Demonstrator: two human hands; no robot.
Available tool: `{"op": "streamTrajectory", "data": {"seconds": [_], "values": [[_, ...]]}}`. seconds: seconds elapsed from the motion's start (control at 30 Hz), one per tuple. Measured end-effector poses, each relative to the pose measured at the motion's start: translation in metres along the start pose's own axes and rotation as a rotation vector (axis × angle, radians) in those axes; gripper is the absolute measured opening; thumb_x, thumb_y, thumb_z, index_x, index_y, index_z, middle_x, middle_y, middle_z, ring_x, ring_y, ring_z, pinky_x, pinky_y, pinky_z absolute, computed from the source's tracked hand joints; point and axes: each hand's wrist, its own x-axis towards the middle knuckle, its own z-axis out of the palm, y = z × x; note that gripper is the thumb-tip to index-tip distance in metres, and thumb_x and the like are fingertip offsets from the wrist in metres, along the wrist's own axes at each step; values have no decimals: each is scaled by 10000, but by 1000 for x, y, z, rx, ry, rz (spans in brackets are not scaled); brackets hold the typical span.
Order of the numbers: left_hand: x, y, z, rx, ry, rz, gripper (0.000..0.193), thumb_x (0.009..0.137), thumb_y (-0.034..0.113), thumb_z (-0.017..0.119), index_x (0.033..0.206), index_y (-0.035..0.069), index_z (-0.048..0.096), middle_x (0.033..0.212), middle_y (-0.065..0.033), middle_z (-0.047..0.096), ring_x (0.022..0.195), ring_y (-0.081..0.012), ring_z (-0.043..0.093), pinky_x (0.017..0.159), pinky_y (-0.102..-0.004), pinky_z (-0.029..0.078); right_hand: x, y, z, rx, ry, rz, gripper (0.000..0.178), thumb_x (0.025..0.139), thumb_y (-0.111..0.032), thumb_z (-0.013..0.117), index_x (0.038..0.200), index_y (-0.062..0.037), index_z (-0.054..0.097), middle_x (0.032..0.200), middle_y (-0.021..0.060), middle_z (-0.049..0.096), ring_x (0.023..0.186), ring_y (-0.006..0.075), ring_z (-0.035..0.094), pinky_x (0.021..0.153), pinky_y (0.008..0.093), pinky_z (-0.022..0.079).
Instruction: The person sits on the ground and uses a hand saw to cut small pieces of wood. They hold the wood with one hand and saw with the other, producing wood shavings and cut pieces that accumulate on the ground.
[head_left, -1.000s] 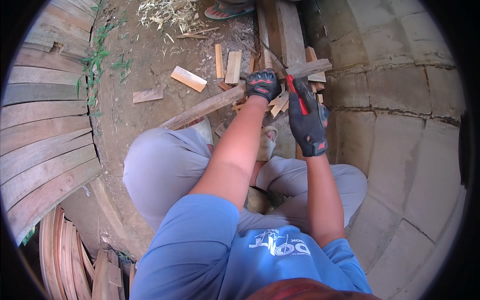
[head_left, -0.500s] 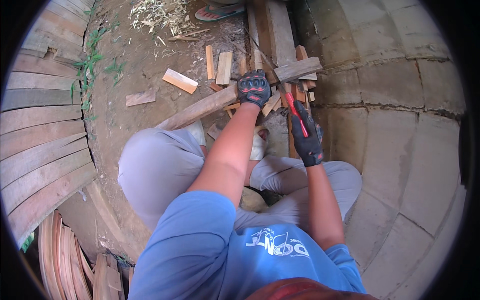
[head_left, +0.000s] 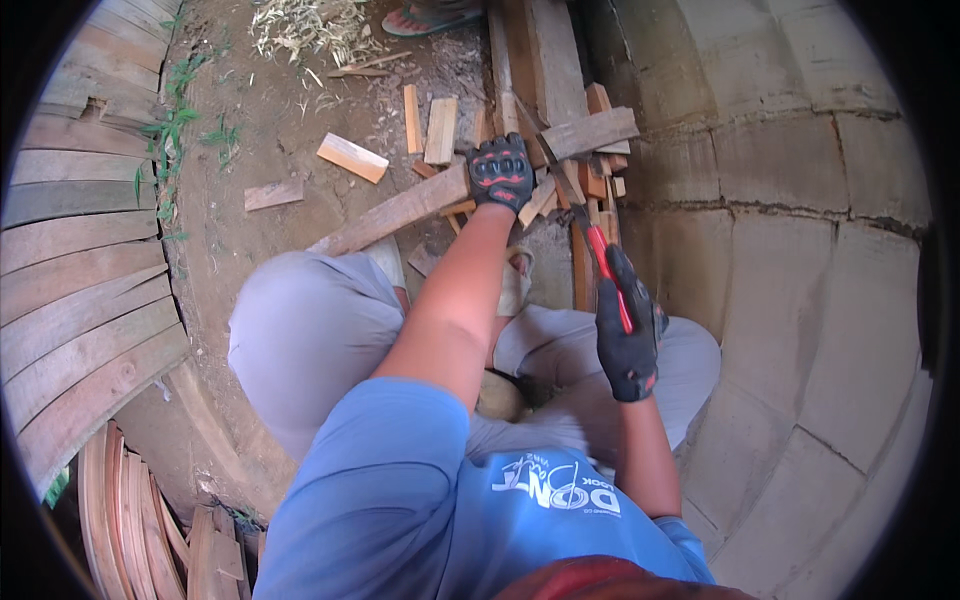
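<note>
My left hand (head_left: 501, 176), in a black glove with red trim, is closed over a rough wooden plank (head_left: 402, 214) and presses it down. The plank slants from beside my left knee up to the right, its far end resting across a thick timber beam (head_left: 556, 72). My gloved right hand (head_left: 628, 335) is wrapped round the red handle of a handsaw (head_left: 598, 245). The saw's narrow blade crosses the plank just right of my left hand. How deep the blade sits in the wood cannot be made out.
Offcut blocks (head_left: 441, 130) lie scattered around the beam. Wood shavings (head_left: 312, 32) are heaped at the far left, near another person's sandalled foot (head_left: 432, 20). A block wall (head_left: 775, 260) rises on my right; stacked boards (head_left: 85, 265) line the left.
My right hand has drawn the saw back toward my body, so more blade shows on the near side of the plank. My left hand keeps its hold on the plank.
</note>
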Motion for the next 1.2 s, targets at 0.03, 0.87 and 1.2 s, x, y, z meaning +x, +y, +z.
{"op": "streamTrajectory", "data": {"seconds": [0.03, 0.87, 1.2], "values": [[1, -2, 0, 8, 14, 5, 293, 918, 232, 611, 1150, 91, 719, 1040, -145, 761, 997, -351, 746, 894, -520, 535, -16, -2, -17, -4, -36, 25, 421, 1030, -162, 664, 1449, -131, 687, 1268, 209, 759, 1073, 373, 774, 900, 441, 604], [5, -2, -8, -133, -25, -5, 248, 853, 205, 667, 1056, 88, 750, 1031, -194, 779, 987, -391, 758, 872, -510, 585, 69, -18, 21, 44, 51, -77, 335, 1028, -189, 657, 1341, -119, 755, 1142, 217, 781, 991, 401, 768, 861, 466, 595], [14, 3, -18, -48, -85, 60, 275, 883, 220, 636, 1117, 111, 730, 1090, -199, 780, 1052, -385, 760, 908, -508, 585, 96, 5, 6, 170, 24, -17, 346, 1018, -276, 708, 1315, -109, 767, 1131, 207, 787, 1054, 373, 764, 912, 452, 587]]}}
